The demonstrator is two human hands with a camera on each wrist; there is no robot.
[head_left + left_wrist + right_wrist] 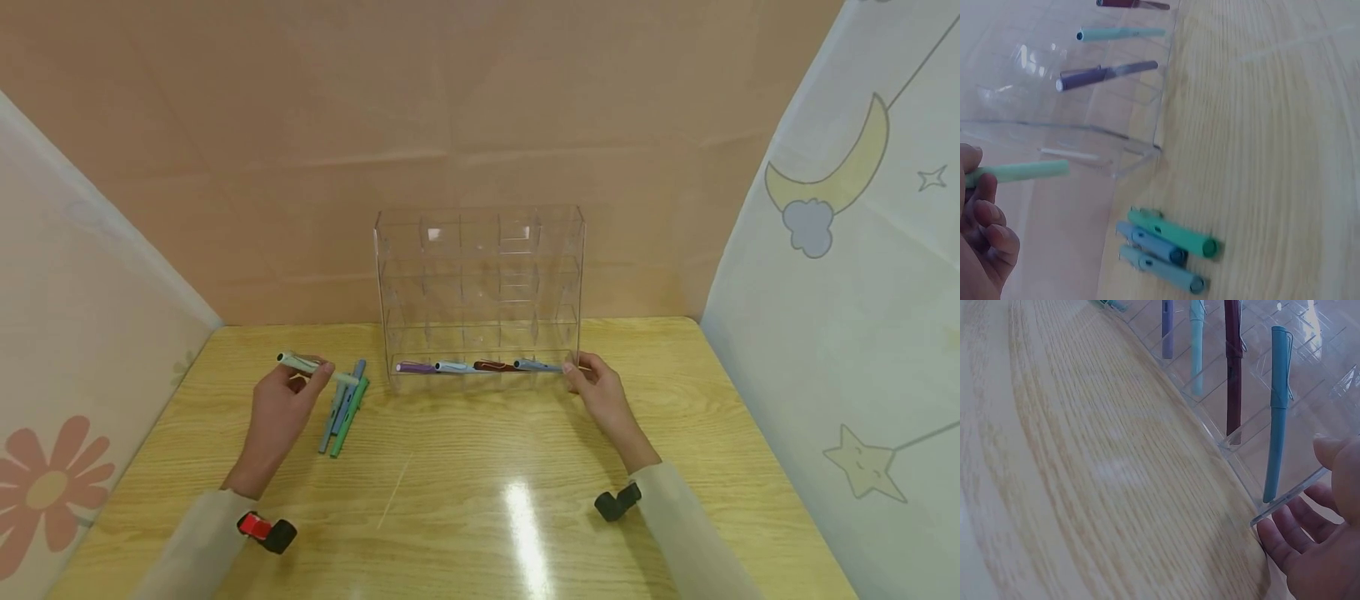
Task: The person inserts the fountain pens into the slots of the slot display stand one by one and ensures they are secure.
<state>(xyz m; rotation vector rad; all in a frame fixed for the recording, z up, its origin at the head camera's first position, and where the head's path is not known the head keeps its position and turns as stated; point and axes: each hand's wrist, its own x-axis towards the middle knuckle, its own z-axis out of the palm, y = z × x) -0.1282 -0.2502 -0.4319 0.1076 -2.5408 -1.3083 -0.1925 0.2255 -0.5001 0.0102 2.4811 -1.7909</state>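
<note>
My left hand (279, 410) pinches a pale green pen (302, 363), held raised to the left of a clear acrylic display rack (378, 279). Below and right of that hand, three loose pens lie together on the table: a green pen (1175, 234), a blue pen (1154, 242) and a grey-blue pen (1163, 267). My right hand (606, 402) grips the rack's lower right edge, thumb on one face and fingers on the other. Along the bottom row sit a purple pen (415, 367), a light blue pen (453, 367), a dark red pen (1234, 375) and a teal-blue pen (1279, 394).
The rack stands near the back of a wooden table (450, 483), in front of a peach-coloured curtain (300, 167). Patterned cloth walls (847, 333) border the table on both sides. Each wrist wears a small black camera (281, 536).
</note>
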